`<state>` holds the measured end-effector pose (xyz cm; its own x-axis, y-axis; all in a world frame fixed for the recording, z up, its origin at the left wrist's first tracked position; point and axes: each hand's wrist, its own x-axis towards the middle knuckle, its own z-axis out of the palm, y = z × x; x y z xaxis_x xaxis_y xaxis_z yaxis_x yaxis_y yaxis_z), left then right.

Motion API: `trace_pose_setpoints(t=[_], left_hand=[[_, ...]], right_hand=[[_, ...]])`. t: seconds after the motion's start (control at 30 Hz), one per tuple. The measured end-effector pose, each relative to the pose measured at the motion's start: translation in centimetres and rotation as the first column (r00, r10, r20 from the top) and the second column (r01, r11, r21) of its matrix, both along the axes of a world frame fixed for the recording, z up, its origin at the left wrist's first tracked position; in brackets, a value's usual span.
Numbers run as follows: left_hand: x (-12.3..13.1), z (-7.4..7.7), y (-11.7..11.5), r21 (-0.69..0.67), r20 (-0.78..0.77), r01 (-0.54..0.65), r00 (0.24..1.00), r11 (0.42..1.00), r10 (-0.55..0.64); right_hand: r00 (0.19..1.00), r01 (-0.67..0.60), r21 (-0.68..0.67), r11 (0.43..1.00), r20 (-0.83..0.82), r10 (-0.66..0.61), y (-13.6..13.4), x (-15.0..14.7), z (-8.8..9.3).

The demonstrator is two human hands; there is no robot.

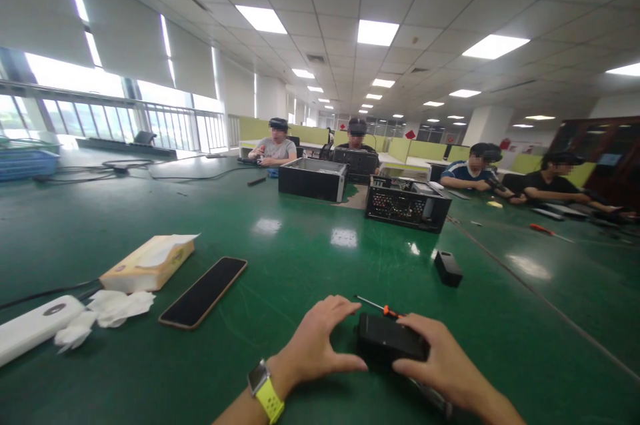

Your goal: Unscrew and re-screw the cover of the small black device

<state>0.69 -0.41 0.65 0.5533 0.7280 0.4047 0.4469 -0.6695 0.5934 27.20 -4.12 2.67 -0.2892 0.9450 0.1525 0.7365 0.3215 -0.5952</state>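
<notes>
Casing of matte black covers the flat rectangular box [390, 339] we clasp on the glossy green bench [300, 245]: our left hand [320, 345] and right hand [440, 358] curl around its 2 ends. A thin orange-handled screwdriver [383, 308] lies just behind; a dark glassy phone [204, 291], cardboard tissue box [147, 263] and small black block [448, 268] sit farther off.

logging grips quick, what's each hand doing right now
left hand: closed on the left end of the black box
right hand: closed on the black box's right end
</notes>
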Motion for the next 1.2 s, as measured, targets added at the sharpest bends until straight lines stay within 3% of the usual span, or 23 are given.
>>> trace_pose_setpoints(t=[0.1, 0.2, 0.37, 0.53, 0.73, 0.87, 0.97, 1.07, 1.2], left_hand=[[0.2, -0.2, 0.0, 0.027, -0.078, 0.041, 0.996, 0.999, -0.039], [0.3, -0.6, 0.1, 0.052, -0.094, 0.073, 0.993, 0.996, -0.068], [0.3, -0.7, 0.3, 0.08, -0.082, 0.088, 0.993, 0.993, -0.082], [0.4, -0.6, 0.2, 0.078, -0.055, 0.089, 0.995, 0.993, -0.085], [0.5, -0.7, 0.2, 0.122, -0.058, 0.089, 0.995, 0.989, -0.083], [0.6, -0.7, 0.2, 0.13, -0.064, 0.09, 0.995, 0.987, -0.082], [0.6, -0.6, 0.2, 0.142, -0.062, 0.099, 0.994, 0.985, -0.091], [0.7, -0.5, 0.2, 0.157, -0.078, 0.107, 0.992, 0.982, -0.096], [0.6, -0.5, 0.2, 0.146, -0.099, 0.103, 0.991, 0.984, -0.089]], right_hand=[[0.999, -0.045, -0.043, 0.998, 0.027, 0.046, -0.6, -2.6, -1.2], [0.997, -0.069, -0.075, 0.995, 0.013, 0.07, -0.7, -3.0, -1.3], [0.991, -0.072, -0.094, 0.993, 0.105, 0.082, -0.7, -0.4, -0.4], [0.962, -0.048, -0.146, 0.988, 0.258, 0.084, 0.1, 2.7, -1.0], [0.958, -0.014, -0.099, 0.995, 0.284, 0.042, 1.0, 4.1, -0.9], [0.976, 0.097, 0.018, 0.995, 0.195, -0.099, 2.0, 4.5, -1.5], [0.966, 0.258, 0.072, 0.964, -0.003, -0.258, 3.0, 4.9, -2.7], [0.954, 0.261, 0.013, 0.965, -0.158, -0.256, 3.6, 5.1, -3.6], [0.911, 0.247, -0.002, 0.969, -0.342, -0.232, 3.9, 5.2, -3.2]])
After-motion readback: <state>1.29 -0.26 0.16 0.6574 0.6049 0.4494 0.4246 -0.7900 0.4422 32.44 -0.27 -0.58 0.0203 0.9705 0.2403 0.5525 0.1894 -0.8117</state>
